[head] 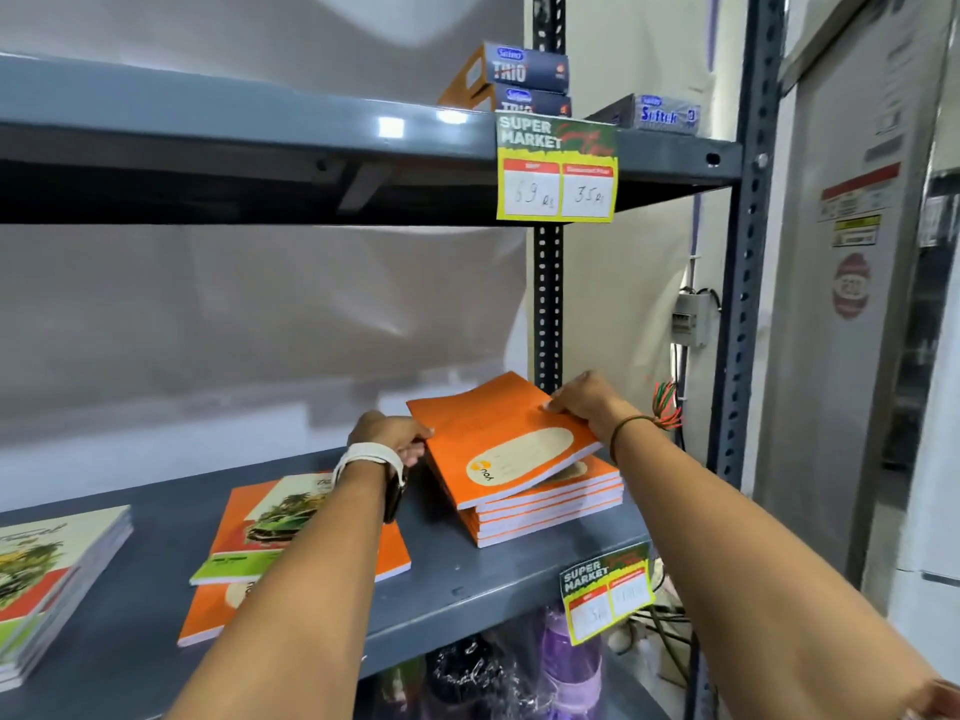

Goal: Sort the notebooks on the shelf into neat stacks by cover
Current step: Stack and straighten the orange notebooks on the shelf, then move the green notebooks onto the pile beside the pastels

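An orange notebook (pixel 498 439) with a cream label is tilted above a stack of orange notebooks (pixel 550 504) at the right end of the grey shelf (pixel 447 569). My left hand (pixel 389 439) grips its left edge and my right hand (pixel 584 405) grips its far right corner. In the middle of the shelf a car-cover notebook (pixel 260 532) lies on loose orange notebooks (pixel 208 615), partly under my left forearm. A stack of car-cover notebooks (pixel 47 579) sits at the left edge.
An upper shelf (pixel 260 127) carries blue boxes (pixel 524 70) and a yellow price tag (pixel 558 168). A second price tag (pixel 605 589) hangs on the lower shelf's front edge. A perforated upright post (pixel 743 283) stands at right. Purple items (pixel 566 662) sit below.
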A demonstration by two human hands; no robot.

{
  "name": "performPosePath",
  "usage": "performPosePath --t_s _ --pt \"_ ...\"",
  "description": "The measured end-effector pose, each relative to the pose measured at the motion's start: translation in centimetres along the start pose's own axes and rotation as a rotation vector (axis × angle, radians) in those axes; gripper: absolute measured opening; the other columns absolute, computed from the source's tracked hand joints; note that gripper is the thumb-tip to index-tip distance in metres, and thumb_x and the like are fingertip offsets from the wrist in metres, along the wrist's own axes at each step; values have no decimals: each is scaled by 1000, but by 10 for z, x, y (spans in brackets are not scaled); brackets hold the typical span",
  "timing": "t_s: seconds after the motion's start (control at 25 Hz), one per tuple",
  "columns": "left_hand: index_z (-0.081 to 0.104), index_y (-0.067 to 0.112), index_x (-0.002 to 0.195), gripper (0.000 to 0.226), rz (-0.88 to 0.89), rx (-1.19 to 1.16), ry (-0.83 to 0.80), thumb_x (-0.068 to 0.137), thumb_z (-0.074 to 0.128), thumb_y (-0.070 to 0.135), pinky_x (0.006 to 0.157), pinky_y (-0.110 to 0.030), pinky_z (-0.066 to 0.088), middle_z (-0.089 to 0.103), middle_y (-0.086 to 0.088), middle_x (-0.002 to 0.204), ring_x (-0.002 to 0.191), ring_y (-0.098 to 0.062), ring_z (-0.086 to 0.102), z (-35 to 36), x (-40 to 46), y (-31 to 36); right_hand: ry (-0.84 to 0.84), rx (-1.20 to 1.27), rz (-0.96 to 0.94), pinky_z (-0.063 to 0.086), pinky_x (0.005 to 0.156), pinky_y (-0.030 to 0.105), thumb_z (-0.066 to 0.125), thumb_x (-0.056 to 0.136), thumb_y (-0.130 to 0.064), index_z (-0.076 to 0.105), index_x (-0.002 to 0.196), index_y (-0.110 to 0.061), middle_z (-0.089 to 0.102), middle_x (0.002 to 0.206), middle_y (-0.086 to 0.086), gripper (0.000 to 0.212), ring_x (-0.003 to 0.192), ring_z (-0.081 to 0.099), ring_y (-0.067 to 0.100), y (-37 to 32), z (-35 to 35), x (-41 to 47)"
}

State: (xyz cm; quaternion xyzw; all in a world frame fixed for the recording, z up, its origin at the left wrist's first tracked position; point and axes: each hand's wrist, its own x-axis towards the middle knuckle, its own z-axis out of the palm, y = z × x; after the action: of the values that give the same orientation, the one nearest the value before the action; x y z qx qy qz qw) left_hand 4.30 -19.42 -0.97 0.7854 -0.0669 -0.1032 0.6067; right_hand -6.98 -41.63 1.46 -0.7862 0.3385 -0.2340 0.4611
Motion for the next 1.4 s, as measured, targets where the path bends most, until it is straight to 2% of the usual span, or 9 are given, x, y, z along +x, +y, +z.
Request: performPosePath --t_s 0.16,0.32,0.44,0.68,0.88,1.0,1.12,1.28,1.4 --pt "68 -1 74 19 -2 -35 25 68 82 8 42 -19 48 63 -9 49 38 -14 57 18 4 -5 -8 -116 -6 54 92 37 87 66 -23 66 114 -3 72 109 12 56 101 68 28 16 -3 13" --pt "69 -2 78 22 -6 -45 34 65 83 10 49 -23 50 65 -9 52 49 -18 61 24 3 -5 -40 -249 4 53 75 28 82 73 -27 65 110 -3 69 109 6 47 95 65 24 21 -3 9" --pt "64 -1 76 18 -12 -74 8 71 80 7 46 -23 46 62 -11 61 51 -16 58 26 -1 -3 -3 -302 10 55 84 33 85 67 -34 70 101 -11 72 104 9 44 98 67 27 24 -5 12" --pt "64 -2 73 18 2 -79 30 70 80 8 43 -21 47 61 -10 61 50 -15 57 28 -11 -2 -2 -358 -27 55 92 38 85 66 -37 72 106 -11 72 108 12 50 105 65 29 27 -9 11" --pt "60 -1 70 17 16 -91 45 77 74 5 50 -22 47 57 -10 62 52 -15 53 29 -24 -5 -6 -428 -42 54 75 31 84 67 -39 70 108 -9 71 110 14 52 104 66 30 27 -10 2" --pt "65 5 59 23 51 -23 126 69 81 18 60 -28 60 68 -11 62 53 -19 63 25 -25 -10 -40 -487 -51 44 61 25 81 73 -35 68 103 -8 70 104 12 43 91 64 26 23 -9 -6" --pt "67 11 53 30 85 77 168 63 83 34 71 -35 63 72 -6 57 56 -20 71 17 -29 -15 63 -670 -192 49 72 29 74 80 -29 69 102 -4 71 108 13 33 98 67 29 9 -3 -20" --pt "66 9 48 26 109 181 269 63 76 28 72 -39 63 68 -3 46 53 -18 70 -25 -22 -14 141 -656 -399 53 85 35 70 82 -25 68 108 -4 68 116 19 34 110 64 36 -35 35 -50" --pt "74 9 76 18 92 460 409 65 68 21 77 -30 59 77 -7 77 81 -27 73 -80 -29 -12 -16 -558 -477 51 89 32 70 82 -28 71 111 -8 68 120 17 36 114 63 34 -71 86 -83"
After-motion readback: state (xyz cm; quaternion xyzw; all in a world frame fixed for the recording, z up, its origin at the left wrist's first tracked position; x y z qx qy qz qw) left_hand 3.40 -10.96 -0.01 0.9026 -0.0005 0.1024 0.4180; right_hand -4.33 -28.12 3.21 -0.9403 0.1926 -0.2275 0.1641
